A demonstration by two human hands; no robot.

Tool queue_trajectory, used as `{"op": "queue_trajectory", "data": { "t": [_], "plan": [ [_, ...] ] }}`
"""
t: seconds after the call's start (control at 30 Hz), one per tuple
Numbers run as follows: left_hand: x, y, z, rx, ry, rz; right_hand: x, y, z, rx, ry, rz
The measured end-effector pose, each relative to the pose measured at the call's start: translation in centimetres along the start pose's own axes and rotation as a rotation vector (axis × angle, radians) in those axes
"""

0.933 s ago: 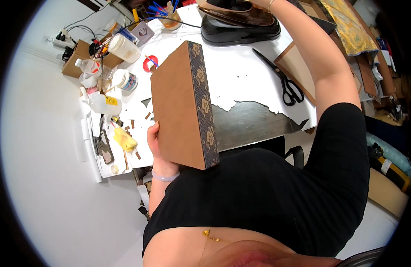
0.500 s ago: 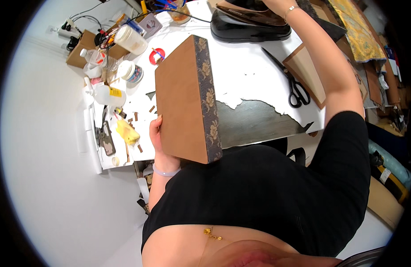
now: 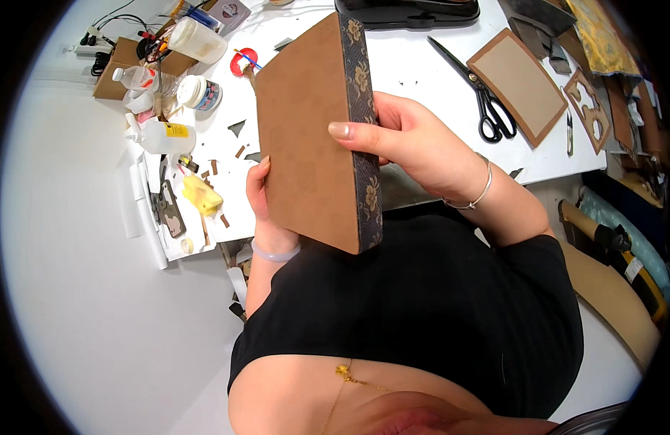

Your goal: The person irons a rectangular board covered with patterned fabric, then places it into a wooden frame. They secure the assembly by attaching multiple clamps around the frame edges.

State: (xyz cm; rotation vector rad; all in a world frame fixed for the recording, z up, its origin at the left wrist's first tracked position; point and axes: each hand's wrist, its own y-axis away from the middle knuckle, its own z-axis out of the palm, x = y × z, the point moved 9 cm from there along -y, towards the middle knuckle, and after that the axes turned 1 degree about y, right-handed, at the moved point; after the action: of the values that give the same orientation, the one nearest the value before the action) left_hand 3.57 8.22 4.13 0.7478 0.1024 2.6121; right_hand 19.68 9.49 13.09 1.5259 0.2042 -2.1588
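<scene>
A brown flat box-like panel with a dark side covered in gold-flowered fabric is held up, tilted, in front of my body. My left hand grips its left edge, thumb on the brown face and the other fingers hidden behind. Across the fabric side, my right hand is closed on the right edge, its thumb pressed on the brown face. What lies on the panel's far side is hidden. Right of my right hand, black-handled scissors lie on the white table.
A brown-bordered board, a cut-out frame and a slim knife lie at right. A black case stands at the back. Jars, bottles, a phone and a yellow sponge-like lump crowd the left side.
My right hand has come back from the black case at the far side and taken hold of the panel's right edge. The panel has shifted slightly right and farther away in view.
</scene>
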Motion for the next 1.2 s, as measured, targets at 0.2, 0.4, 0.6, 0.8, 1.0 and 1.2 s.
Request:
{"op": "queue_trajectory", "data": {
  "t": [0.2, 0.4, 0.6, 0.8, 1.0, 1.2],
  "plan": [
    [1.2, 1.5, -2.0, -0.008, -0.070, 0.050, 0.4, 1.1, 0.2, -0.075, 0.024, 0.038],
    [2.3, 2.4, -3.7, 0.083, -0.126, 0.115, 2.4, 1.0, -0.8, -0.064, 0.085, 0.052],
    [4.9, 3.3, 1.4, 0.124, -0.671, 0.359, 2.5, -0.3, -3.4, 0.210, -0.002, -0.147],
    [6.0, 3.7, 2.9, 0.137, -0.750, 0.588, 2.8, -1.4, -4.4, 0.267, -0.002, -0.488],
    [7.2, 5.7, 7.2, -0.039, -0.984, 0.852, 3.6, -0.8, -5.0, 0.213, 0.193, -0.685],
    [6.2, 5.3, 9.2, -0.271, -0.999, 0.887, 5.0, -0.1, -5.5, 0.226, 0.179, -0.790]
  ]
}}
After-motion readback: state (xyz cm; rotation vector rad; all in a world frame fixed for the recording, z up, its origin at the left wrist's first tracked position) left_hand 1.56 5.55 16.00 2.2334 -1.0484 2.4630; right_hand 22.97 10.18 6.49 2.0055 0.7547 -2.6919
